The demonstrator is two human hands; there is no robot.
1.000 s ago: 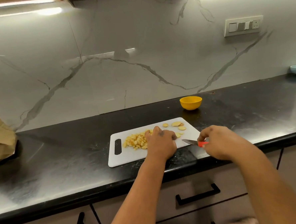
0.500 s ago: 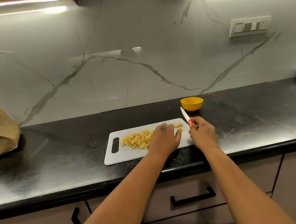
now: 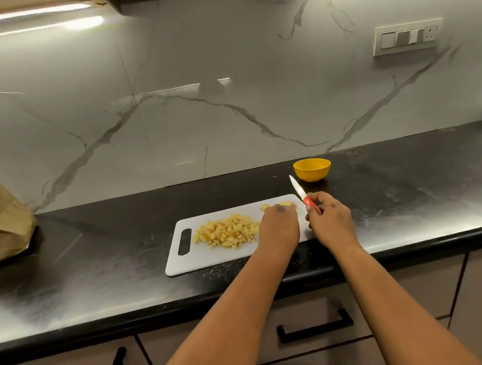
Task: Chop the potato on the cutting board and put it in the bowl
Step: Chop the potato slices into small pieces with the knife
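Small yellow potato cubes (image 3: 227, 231) — heaped

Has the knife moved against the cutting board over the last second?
Yes. The knife, held by the right hand, swung from flat at the cutting board's near-right edge to pointing toward the yellow bowl.

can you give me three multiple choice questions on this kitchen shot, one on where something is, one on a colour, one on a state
1. Where is the pile of diced potato?
A. in the bowl
B. on the cutting board
C. on the bare counter

2. What colour is the bowl?
A. yellow
B. white
C. green

3. What is the right hand doing?
A. resting open on the counter
B. lifting the bowl
C. gripping the knife

Answers:
1. B, the cubes lie heaped on the white board near its handle slot.
2. A, it is plainly yellow against the black counter.
3. C, fingers curl round the red handle, blade pointing up and away.
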